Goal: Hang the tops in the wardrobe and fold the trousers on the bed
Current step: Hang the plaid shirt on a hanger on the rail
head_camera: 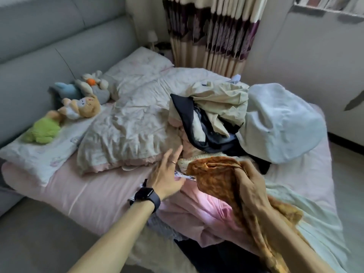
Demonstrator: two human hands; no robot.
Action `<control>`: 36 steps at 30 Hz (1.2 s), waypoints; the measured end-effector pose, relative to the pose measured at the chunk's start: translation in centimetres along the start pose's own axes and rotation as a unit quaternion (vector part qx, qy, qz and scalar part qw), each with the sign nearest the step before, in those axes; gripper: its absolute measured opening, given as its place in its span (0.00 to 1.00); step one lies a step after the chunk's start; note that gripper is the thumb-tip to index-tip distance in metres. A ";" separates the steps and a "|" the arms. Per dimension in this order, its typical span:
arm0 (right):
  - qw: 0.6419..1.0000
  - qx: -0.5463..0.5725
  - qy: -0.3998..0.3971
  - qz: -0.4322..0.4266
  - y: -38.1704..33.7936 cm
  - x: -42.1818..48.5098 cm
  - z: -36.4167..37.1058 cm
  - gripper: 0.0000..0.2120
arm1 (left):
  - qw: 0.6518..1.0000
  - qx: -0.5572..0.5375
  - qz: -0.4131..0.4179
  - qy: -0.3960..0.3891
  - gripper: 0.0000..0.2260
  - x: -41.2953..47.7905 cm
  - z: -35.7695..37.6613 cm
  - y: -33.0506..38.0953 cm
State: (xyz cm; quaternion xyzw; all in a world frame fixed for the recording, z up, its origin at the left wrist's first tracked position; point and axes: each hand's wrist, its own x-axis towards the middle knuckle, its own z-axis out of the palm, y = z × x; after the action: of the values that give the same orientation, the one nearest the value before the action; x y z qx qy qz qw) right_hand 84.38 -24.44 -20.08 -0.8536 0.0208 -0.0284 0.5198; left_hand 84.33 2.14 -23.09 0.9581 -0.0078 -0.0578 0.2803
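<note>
My right hand (251,186) grips an orange patterned garment (216,176) and holds it above the bed; its tail drapes down over my right forearm. My left hand (167,174) hovers just left of that garment with fingers spread and straight, a dark watch on its wrist. A small white-and-dark object, perhaps a hanger tip, shows between my hands. Behind them lies a heap of clothes: a beige garment (220,101), a dark garment (189,123) and a pale blue one (279,123). A pink garment (206,209) lies under my hands.
The bed (82,196) has a pink sheet and a crumpled pale quilt (134,119). Several plush toys (78,107) sit along the grey padded headboard (49,46) at left. A striped curtain (212,32) hangs behind. Floor shows at far right.
</note>
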 end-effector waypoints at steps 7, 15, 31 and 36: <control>0.974 0.072 -0.099 -0.189 -11.5 -0.8 -3.5 0.04 | 0.996 0.016 0.086 0.027 0.21 -1.9 -8.2 7.8; 0.959 0.038 -0.165 -0.229 -13.2 -1.3 -2.3 0.04 | 0.973 -0.110 -0.132 0.156 0.07 -14.8 -14.4 9.1; 0.829 0.040 -0.409 -0.378 -15.5 -25.6 4.5 0.24 | 0.808 -0.301 -0.352 0.364 0.06 -36.6 -16.8 12.4; 0.846 0.037 -0.394 -0.357 -16.2 -27.6 6.1 0.06 | 0.786 -0.354 -0.327 0.387 0.09 -43.3 -13.8 12.9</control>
State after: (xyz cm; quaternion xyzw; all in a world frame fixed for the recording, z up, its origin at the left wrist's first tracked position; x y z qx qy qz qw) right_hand 57.33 -9.83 -9.19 -0.7218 -0.4927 0.1263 0.4694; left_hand 43.12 0.69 0.03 0.6790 0.4363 0.2311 0.5433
